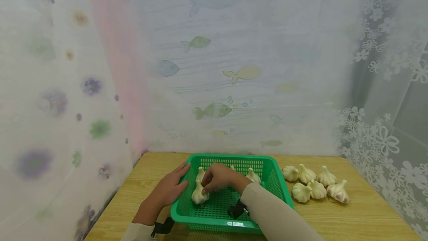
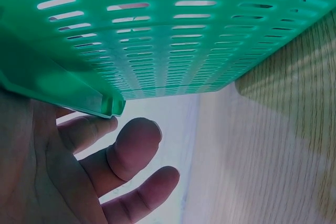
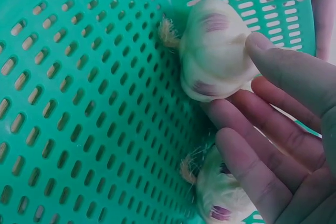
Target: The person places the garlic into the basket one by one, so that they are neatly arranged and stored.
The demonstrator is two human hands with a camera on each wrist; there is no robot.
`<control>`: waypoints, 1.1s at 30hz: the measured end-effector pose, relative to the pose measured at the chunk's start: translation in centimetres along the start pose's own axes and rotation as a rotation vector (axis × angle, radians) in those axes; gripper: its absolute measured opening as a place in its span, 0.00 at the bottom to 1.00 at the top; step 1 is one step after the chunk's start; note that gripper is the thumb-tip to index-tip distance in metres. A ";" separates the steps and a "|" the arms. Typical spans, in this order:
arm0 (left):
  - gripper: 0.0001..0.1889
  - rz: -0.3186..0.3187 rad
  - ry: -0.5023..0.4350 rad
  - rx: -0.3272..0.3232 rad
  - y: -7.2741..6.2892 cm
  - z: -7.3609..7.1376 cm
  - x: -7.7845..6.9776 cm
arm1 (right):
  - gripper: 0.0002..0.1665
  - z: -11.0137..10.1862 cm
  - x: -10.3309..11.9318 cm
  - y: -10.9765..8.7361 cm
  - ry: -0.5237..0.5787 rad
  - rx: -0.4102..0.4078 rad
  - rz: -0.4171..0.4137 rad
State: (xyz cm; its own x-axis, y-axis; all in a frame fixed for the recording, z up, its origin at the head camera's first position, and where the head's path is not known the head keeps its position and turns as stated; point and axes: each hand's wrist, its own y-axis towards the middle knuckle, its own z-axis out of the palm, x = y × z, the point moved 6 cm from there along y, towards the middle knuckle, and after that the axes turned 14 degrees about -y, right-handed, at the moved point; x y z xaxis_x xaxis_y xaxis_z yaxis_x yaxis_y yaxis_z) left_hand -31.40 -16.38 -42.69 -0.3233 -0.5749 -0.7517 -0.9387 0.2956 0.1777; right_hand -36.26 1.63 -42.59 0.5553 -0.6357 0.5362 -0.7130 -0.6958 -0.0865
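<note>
A green plastic basket (image 1: 232,218) with slotted walls stands on the wooden table. Inside its left part my right hand (image 1: 220,177) pinches a garlic bulb (image 1: 199,193) between thumb and fingers. In the right wrist view this bulb (image 3: 215,51) shows purple patches and a tuft of roots, and a second garlic bulb (image 3: 223,192) lies below it by the fingers. Another bulb (image 1: 253,176) sits at the basket's back right. My left hand (image 1: 170,189) rests on the left rim, its fingers (image 2: 137,148) extended along the outside.
Several garlic bulbs (image 1: 317,189) lie grouped on the table (image 1: 361,218) just right of the basket. Patterned curtains (image 1: 234,66) with fish and flowers hang behind the table and at both sides.
</note>
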 end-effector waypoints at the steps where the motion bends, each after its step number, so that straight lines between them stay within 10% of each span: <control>1: 0.30 0.001 0.003 0.000 0.0 0.0 0.0 | 0.12 0.0 0.0 0.0 0.000 0.000 0.001; 22: 0.30 0.012 -0.006 -0.006 0.0 0.0 -0.2 | 0.16 -2.1 1.8 -1.2 -0.211 -0.067 -0.045; 33: 0.30 0.022 -0.001 -0.002 0.0 -0.1 -0.4 | 0.17 -2.9 2.4 -3.3 -0.139 -0.054 -0.126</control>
State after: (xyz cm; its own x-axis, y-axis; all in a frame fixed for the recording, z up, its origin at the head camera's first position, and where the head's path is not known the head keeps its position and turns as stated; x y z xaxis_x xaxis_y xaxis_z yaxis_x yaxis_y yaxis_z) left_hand -31.30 -16.22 -42.36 -0.3439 -0.5672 -0.7483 -0.9315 0.3065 0.1957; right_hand -33.82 3.39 -38.58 0.6926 -0.5874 0.4187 -0.6542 -0.7561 0.0214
